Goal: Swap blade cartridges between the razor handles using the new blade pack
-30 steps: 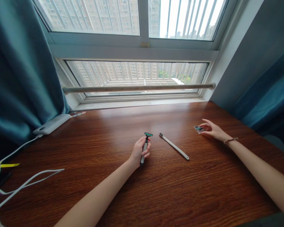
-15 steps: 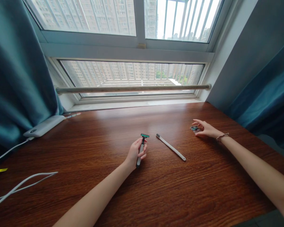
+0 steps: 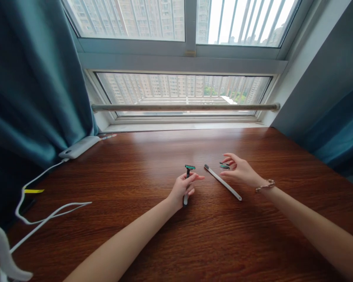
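Observation:
My left hand (image 3: 184, 191) is closed around the grey-and-black handle of a razor (image 3: 189, 167), its green-striped head pointing up and away, with the index finger stretched toward the right. A white toothbrush (image 3: 223, 183) with dark bristles lies slantwise on the table between my hands. Just right of the brush, my right hand (image 3: 242, 170) curves its thumb and fingers around a small pack of razor heads (image 3: 224, 166), dark with green strips. The pack's clear casing is hard to make out.
A white power bank (image 3: 80, 147) lies by the curtain at the back left of the wooden table (image 3: 176, 243). White cables (image 3: 55, 213) trail down the left side near a yellow strip (image 3: 33, 191). A window bar (image 3: 188, 107) runs behind the table.
My right hand has moved left with the pack of razor heads, closer to the toothbrush. My left index finger has extended. The whole view has shifted slightly.

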{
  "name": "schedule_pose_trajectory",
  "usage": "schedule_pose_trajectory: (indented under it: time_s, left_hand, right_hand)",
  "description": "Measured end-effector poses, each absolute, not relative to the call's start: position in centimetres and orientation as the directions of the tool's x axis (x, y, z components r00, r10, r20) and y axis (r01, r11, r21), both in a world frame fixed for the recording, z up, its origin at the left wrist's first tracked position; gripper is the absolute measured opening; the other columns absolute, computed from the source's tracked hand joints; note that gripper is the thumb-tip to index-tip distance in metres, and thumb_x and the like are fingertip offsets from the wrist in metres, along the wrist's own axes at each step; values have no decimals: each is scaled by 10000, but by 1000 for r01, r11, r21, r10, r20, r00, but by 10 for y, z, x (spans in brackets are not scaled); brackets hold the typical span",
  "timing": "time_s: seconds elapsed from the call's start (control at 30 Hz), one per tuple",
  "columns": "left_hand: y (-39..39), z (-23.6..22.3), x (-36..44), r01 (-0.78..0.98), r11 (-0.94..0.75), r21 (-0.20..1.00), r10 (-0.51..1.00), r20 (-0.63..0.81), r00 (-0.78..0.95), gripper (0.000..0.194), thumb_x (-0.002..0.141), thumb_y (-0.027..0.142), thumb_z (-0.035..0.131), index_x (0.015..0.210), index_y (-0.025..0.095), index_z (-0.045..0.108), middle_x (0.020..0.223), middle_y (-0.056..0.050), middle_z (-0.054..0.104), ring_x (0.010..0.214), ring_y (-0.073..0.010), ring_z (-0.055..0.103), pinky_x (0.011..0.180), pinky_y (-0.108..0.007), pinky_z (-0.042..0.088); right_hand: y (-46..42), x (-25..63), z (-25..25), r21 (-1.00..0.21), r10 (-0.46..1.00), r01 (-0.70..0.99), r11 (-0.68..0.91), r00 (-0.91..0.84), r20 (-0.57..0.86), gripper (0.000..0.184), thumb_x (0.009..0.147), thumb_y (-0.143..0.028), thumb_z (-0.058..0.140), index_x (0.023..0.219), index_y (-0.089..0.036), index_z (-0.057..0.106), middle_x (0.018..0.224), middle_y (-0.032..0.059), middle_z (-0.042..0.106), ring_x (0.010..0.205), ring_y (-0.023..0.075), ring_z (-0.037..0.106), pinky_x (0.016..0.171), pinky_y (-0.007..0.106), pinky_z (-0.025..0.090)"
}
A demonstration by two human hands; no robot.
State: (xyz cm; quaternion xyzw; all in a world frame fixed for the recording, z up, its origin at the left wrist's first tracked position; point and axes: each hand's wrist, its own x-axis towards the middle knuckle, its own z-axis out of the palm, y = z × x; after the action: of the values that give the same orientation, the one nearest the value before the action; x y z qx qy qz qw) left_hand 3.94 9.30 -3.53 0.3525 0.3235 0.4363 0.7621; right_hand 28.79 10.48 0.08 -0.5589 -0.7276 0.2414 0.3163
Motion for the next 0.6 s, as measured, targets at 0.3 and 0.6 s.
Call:
schedule_pose_trajectory:
  time_s: [0.3,0.6]
  left_hand:
    - [93,-34,38,-549,550,630,811,-244,532,285,765,406,530,843,133,507,456,76,435,267,21,200,292,-99,245]
    - [92,-33,37,-592,627,507,766,-262,587,231,792,334,515,917,140,525,706,1,598,273,36,235,288,-98,284]
  right_hand:
    - [85,179,7,-631,909,657,412,-246,337,574,600,-420,695,1088,-223,467,954,46,588,851,205,524,684,314,450]
    - [96,197,12,-735,905,528,425,-270,329,164,743,-352,585,808,-208,630,809,22,641,687,142,555,588,254,410]
